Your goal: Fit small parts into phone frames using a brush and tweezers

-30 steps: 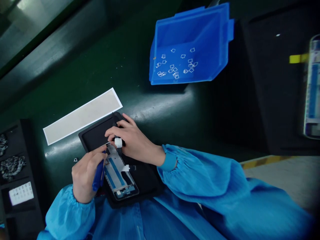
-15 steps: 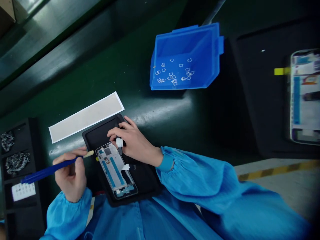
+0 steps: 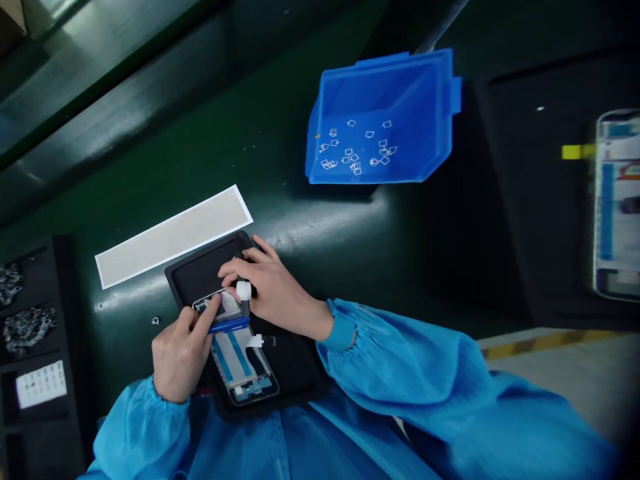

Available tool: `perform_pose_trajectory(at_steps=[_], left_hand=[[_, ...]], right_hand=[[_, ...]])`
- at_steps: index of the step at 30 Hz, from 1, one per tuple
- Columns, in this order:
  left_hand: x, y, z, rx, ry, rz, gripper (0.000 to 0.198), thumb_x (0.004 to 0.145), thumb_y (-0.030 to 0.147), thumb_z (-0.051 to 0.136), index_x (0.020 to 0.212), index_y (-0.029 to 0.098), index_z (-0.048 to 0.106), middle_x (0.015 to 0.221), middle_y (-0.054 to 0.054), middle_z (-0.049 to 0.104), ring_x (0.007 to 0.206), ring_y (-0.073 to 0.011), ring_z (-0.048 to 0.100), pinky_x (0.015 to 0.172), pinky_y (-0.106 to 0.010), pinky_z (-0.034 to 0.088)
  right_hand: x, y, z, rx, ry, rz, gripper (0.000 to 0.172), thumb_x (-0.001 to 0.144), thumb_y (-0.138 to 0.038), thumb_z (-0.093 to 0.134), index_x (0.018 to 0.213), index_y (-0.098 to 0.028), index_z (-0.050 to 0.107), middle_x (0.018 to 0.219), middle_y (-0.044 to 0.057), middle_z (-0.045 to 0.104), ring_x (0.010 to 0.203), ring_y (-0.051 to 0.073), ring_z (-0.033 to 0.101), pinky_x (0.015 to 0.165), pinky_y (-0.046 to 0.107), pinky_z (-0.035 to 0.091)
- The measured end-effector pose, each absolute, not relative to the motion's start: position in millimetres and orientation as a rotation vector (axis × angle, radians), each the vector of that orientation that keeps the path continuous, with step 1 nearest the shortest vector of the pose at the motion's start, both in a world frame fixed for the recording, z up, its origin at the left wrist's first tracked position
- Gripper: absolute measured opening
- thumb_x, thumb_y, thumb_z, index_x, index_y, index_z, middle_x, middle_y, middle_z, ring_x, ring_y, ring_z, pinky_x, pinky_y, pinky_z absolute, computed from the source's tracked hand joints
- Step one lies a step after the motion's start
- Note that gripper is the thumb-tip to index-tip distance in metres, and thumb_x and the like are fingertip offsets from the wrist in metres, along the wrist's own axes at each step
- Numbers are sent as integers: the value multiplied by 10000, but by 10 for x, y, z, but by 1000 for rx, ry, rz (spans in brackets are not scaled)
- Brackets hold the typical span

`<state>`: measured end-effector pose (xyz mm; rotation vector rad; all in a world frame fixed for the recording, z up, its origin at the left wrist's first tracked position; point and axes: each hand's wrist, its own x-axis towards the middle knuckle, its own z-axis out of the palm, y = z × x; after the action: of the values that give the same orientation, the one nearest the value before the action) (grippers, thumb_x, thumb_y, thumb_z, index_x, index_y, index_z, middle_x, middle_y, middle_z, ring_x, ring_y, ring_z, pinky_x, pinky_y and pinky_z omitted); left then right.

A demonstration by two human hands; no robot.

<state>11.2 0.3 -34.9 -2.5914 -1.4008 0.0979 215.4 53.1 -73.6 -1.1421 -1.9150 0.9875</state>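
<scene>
An opened phone (image 3: 234, 360) with blue strips lies in a black tray (image 3: 193, 280) close to my body. My left hand (image 3: 181, 350) leans over its upper part, the index fingertip pressing near the top edge. A slim blue tool (image 3: 229, 325) lies crosswise over the phone, held under that hand; its tip is hidden. Curled around the phone's top right corner is my right hand (image 3: 273, 290), its fingertips partly hidden. Beside the right thumb a dark strip with a white end (image 3: 244, 290) sticks up. A white tab (image 3: 255, 341) stands out at the phone's right side.
A pale strip sheet (image 3: 175, 237) lies behind the tray. Beyond is a blue bin (image 3: 380, 87) with several small square frames. A small part (image 3: 155, 321) sits left of the tray. A compartment box (image 3: 37, 363) is at left, another phone (image 3: 617, 267) at right.
My left hand has moved right onto the phone, and the blue tool has swung from beside the tray to lie across it. The small part left of the tray is uncovered. My right hand stays put.
</scene>
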Motion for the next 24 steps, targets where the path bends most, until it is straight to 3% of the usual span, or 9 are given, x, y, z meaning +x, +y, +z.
perform_pose_trajectory(at_steps=[5, 7, 9, 11, 15, 19, 24], left_hand=[[126, 67, -288, -2670, -1401, 159, 402, 924, 139, 475, 1272, 255, 639, 794, -2, 618, 519, -121, 557, 454, -257, 386], [96, 80, -260, -2706, -1451, 215, 443, 910, 130, 483, 1311, 273, 606, 826, -3, 631, 536, -123, 580, 442, -247, 391], [55, 113, -222, -2744, -1495, 257, 477, 894, 123, 494, 1328, 297, 588, 850, 0, 639, 534, -123, 592, 430, -237, 396], [34, 199, -180, -2799, -1540, 207, 500, 887, 122, 499, 1341, 320, 570, 879, 8, 652, 562, -118, 616, 450, -220, 425], [209, 598, -142, -2829, -1601, -37, 422, 919, 186, 507, 1311, 317, 588, 1016, -5, 694, 764, -140, 695, 556, -209, 501], [608, 1129, -211, -2805, -1593, 49, 357, 945, 245, 512, 1285, 304, 606, 1318, -35, 633, 957, -202, 715, 656, -268, 563], [845, 1447, -331, -2827, -1636, 142, 362, 963, 301, 508, 1318, 292, 577, 1474, -72, 516, 1049, -248, 701, 788, -356, 592]], right_hand=[[2171, 513, -717, -1109, -1822, 967, 218, 916, -77, 507, 1020, -242, 605, 909, -23, 724, 940, 207, 632, 1191, 566, 197], [2233, 529, -702, -1102, -1628, 987, 213, 986, -158, 450, 1103, -244, 606, 909, -10, 720, 888, 185, 663, 1155, 548, 298], [2338, 582, -693, -1128, -1367, 1041, 270, 1026, -287, 417, 1236, -250, 583, 818, -13, 676, 787, 165, 659, 1000, 462, 501], [2467, 678, -690, -1175, -1171, 1113, 372, 1017, -435, 420, 1299, -252, 578, 819, -3, 625, 713, 149, 621, 770, 355, 608], [2637, 957, -693, -1253, -1019, 1266, 517, 884, -621, 551, 1147, -196, 684, 902, 53, 640, 790, 178, 638, 590, 294, 620], [2567, 1262, -737, -1284, -977, 1273, 515, 745, -613, 695, 1002, -168, 707, 867, 71, 693, 766, 199, 679, 534, 268, 593], [2401, 1551, -831, -1303, -978, 1197, 468, 769, -605, 641, 908, -161, 685, 766, 42, 687, 634, 151, 670, 550, 246, 579]])
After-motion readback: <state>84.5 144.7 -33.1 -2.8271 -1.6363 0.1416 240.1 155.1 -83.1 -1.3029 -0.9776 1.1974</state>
